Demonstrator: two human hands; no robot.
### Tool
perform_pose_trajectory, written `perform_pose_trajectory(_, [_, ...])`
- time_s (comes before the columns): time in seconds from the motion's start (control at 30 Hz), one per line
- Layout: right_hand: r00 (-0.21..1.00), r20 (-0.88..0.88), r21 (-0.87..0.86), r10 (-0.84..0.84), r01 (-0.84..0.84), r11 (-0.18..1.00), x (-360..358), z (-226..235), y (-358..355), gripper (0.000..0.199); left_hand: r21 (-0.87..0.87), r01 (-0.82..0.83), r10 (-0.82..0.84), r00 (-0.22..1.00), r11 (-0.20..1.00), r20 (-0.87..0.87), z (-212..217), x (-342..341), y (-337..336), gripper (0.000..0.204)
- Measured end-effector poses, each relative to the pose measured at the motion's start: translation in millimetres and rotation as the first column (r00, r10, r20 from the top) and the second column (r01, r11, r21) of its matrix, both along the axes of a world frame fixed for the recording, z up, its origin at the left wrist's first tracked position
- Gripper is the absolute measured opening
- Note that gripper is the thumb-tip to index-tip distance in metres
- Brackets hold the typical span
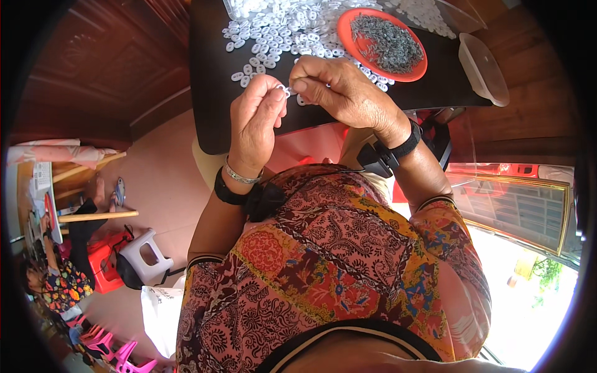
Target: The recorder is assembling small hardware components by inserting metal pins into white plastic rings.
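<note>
My left hand [256,121] is closed, pinching a small white oval plastic piece [286,91] between thumb and fingertips. Close beside it, my right hand [348,93] has thumb and forefinger pressed together at the edge of that piece; whatever lies between them is too small to make out. Both hands are raised over the near edge of a black table [214,112]. Beyond them spreads a heap of similar white oval pieces [267,46], with two holes each. A red-orange plate [407,77] of small grey metal bits [392,46] stands behind my right hand.
A translucent plastic tub [484,68] sits at the table's right end. To the left on the floor are a red stool [104,267], a grey stool [147,258] and a white bag [163,314]. Another person in a flowered top [65,283] is at the far left.
</note>
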State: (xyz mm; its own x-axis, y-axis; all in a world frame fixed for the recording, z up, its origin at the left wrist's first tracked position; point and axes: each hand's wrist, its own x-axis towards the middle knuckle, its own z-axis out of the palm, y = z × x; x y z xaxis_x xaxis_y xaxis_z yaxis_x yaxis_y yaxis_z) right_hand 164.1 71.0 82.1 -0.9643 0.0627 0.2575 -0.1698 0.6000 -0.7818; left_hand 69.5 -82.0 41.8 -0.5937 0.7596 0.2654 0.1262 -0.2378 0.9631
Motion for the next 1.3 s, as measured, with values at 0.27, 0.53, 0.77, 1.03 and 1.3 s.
perform_pose_trajectory(0.27, [0.999,-0.036,0.119,-0.007,0.011,0.993,-0.6,-2.1,-0.3,0.009,-0.035,-0.024,0.022,0.998,0.999,-0.061,-2.5,0.3,-1.8,0.023])
perform_pose_trajectory(0.53, [0.997,-0.071,0.156,-0.016,0.027,0.987,-0.6,-5.7,-0.9,0.011,-0.055,0.0,-0.007,0.99,0.999,-0.142,-4.7,-1.1,-2.6,0.019])
perform_pose_trajectory(0.77, [0.993,-0.113,0.152,-0.016,0.034,0.988,-0.1,-8.5,-6.2,0.014,-0.035,-0.091,0.084,0.982,0.995,-0.171,-6.0,6.9,-0.9,0.017])
perform_pose_trajectory(1.03, [0.992,-0.122,0.206,0.027,-0.001,0.979,-2.0,-7.7,-7.7,0.016,0.004,-0.084,0.084,0.992,0.996,-0.093,-11.1,10.5,1.3,0.018])
perform_pose_trajectory(1.3, [0.986,0.03,0.044,-0.163,0.161,0.986,-7.7,-4.2,21.5,0.024,0.098,-0.17,0.123,0.921,0.981,0.369,-15.4,-1.5,13.2,0.015])
